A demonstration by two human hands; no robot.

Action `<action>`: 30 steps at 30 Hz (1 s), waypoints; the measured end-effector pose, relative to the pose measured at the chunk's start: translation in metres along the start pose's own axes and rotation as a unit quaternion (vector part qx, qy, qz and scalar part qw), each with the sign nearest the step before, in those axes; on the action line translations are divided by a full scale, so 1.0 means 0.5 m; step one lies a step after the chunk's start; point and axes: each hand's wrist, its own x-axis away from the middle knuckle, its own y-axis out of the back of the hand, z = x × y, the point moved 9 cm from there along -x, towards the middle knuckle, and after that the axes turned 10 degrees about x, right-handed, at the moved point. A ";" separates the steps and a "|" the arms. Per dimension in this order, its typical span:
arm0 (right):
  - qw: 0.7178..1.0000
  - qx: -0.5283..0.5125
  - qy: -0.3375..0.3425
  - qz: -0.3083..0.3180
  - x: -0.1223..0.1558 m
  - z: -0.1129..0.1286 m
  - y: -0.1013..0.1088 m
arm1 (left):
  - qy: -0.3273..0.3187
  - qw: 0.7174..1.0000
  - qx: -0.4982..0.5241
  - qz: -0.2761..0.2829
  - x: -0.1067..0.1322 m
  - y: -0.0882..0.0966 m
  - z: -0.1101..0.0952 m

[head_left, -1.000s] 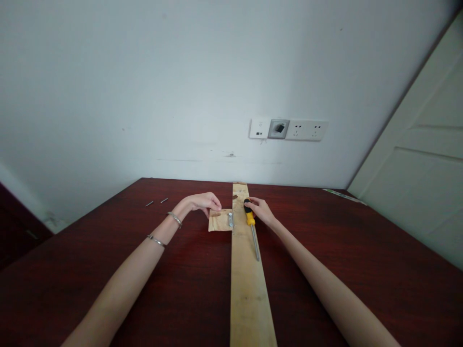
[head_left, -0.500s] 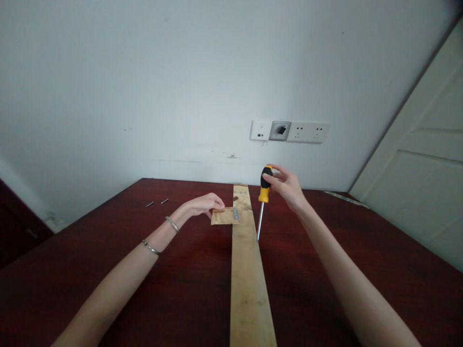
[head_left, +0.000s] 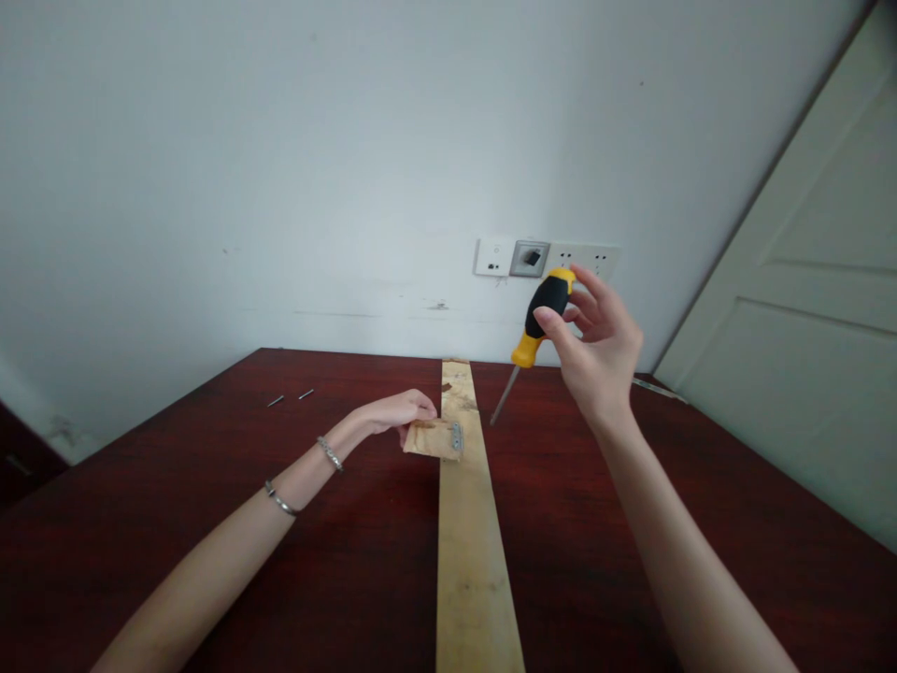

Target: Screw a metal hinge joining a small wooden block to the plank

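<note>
My left hand [head_left: 405, 413] grips the far left edge of a small wooden board [head_left: 427, 439], its fingers partly hidden behind the piece. A grey metal hinge [head_left: 457, 436] sits at the board's right end, over a long wooden plank [head_left: 468, 542]. In my right hand [head_left: 595, 346] is a screwdriver [head_left: 548, 299] with a black and yellow handle, pinched between thumb and fingers. Its shaft slants down and left, and the tip hangs in the air just right of the plank.
The plank runs lengthwise down the dark red table [head_left: 336, 579]. Two thin metal pieces [head_left: 291, 398], perhaps screws, lie at the far left. Behind the table is a white wall with sockets [head_left: 493, 257]; a white door [head_left: 805, 308] stands on the right.
My right hand has lifted the screwdriver up and closer, tilting it so the tip has left the plank's right edge. My left hand still holds the small board, with little movement.
</note>
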 end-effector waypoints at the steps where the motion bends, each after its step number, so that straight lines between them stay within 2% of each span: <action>1: 1.000 -0.003 0.001 0.001 0.003 0.000 -0.006 | -0.005 1.000 0.001 -0.005 0.001 0.003 -0.003; 10: 1.000 -0.008 0.003 0.018 0.019 0.014 -0.039 | -0.048 0.996 0.027 -0.071 -0.006 0.032 -0.015; 15: 0.999 -0.023 -0.015 0.019 0.006 -0.007 -0.058 | -0.086 0.987 0.059 -0.120 -0.025 0.048 -0.009; 20: 0.999 -0.028 0.002 0.015 -0.009 -0.020 -0.089 | -0.089 0.979 0.087 -0.164 -0.033 0.063 0.002; 24: 0.999 -0.040 0.012 0.031 -0.007 -0.025 -0.119 | -0.104 0.973 0.104 -0.178 -0.030 0.063 -0.002; 30: 0.995 -0.064 0.004 0.078 0.006 -0.025 -0.149 | -0.096 0.970 0.129 -0.181 -0.029 0.057 0.004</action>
